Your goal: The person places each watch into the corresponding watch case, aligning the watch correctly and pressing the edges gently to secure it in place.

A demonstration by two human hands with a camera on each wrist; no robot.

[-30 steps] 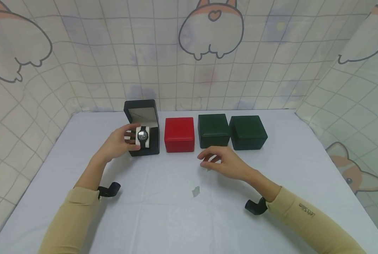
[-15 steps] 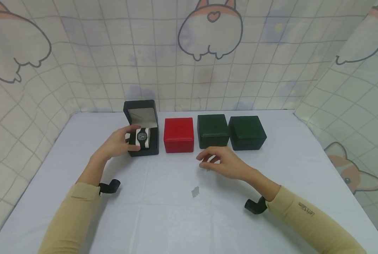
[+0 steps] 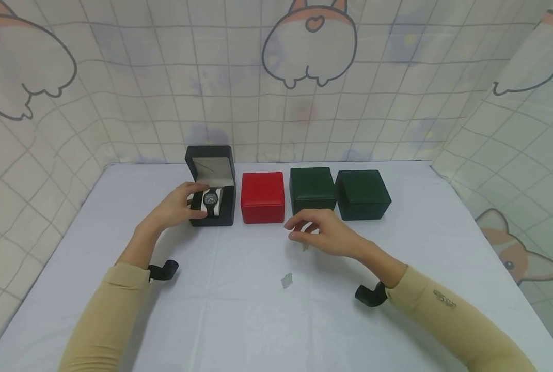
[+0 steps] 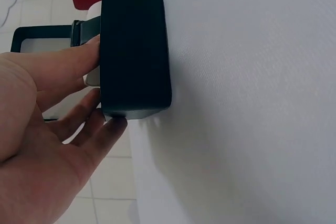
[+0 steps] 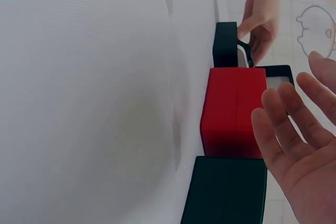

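My left hand is at an open black watch box on the left of the row. In the box lies a wristwatch with a dark dial and black strap, wrapped round a white cushion. Thumb and index finger hold the cushion from its left side. In the left wrist view, the little finger touches the outside of the box, whose wall hides the thumb tip. My right hand hovers in front of the nearer green box, fingers loosely bent, holding nothing.
A closed red box stands right of the watch box. Beyond the first green box is another closed green one. All stand on a white-covered table before a gridded cloth backdrop. Small grey patches mark the table cover.
The watch and cushion, tilted a second ago, now sit flatter in the box. The box and left hand have shifted slightly right. My right hand has moved a little up and left.
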